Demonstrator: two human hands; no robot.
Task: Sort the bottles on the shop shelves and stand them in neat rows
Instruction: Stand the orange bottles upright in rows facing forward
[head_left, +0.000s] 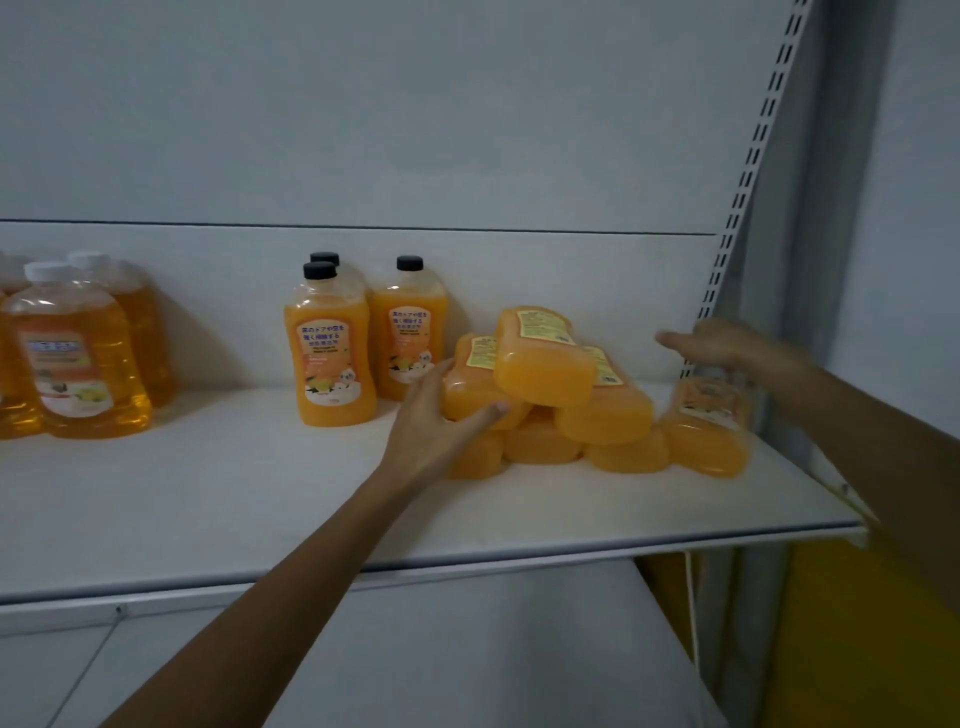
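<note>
Our left hand (439, 415) is grasping a toppled orange bottle (471, 384), base facing us; our right hand (727, 347) is hovering released.

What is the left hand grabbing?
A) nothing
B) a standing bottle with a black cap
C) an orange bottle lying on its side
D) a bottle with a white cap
C: the left hand curls round an orange bottle that lies on its side, not a standing one.
</note>
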